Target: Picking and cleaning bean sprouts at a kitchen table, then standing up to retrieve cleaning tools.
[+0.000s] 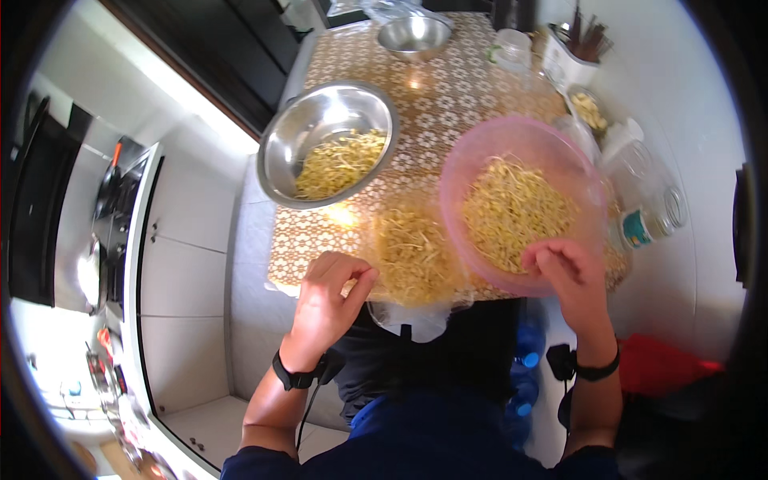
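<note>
My left hand (333, 286) is just left of a loose pile of bean sprouts (412, 254) at the table's near edge. Its thumb and fingers are pinched together, and anything between them is too small to make out. A pink translucent basin (458, 228) holding more bean sprouts (516, 210) stands on the right. Over its near right part is my right hand (566, 272), fingers curled in; what they may hold is hidden. Beyond my left hand rests a steel bowl (282, 152) with bean sprouts (340, 164) gathered in its near right side.
Farther back on the patterned tablecloth (432, 96) sits a smaller steel bowl (414, 37). Along the right wall stand a glass mug (510, 51), a white chopstick holder (566, 64) and a clear jar (652, 220). A clear plastic bag (412, 320) hangs by the near edge.
</note>
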Available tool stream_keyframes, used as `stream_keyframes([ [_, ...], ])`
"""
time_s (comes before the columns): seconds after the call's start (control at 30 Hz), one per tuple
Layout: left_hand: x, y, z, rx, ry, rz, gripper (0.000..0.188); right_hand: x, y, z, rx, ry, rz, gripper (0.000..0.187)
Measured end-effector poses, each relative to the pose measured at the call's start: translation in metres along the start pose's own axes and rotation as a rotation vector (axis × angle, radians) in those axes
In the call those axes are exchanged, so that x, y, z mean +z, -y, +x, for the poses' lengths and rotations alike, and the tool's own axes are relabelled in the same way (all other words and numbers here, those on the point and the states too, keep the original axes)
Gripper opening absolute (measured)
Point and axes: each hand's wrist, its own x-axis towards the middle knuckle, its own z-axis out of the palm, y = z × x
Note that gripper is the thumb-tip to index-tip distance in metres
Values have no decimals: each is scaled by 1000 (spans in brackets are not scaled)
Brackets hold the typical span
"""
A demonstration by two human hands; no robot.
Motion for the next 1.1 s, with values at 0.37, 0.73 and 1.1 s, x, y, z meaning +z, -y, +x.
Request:
stream_keyframes([
  [0.37, -59, 63, 76, 46, -69, 137, 17, 45, -27, -40, 179, 279, 454, 12],
  [0.73, -48, 104, 161, 6, 500, 203, 53, 54, -55, -48, 365, 298, 485, 13],
  [1.1, -30, 120, 180, 103, 615, 357, 32, 47, -72, -51, 392, 237, 519, 14],
])
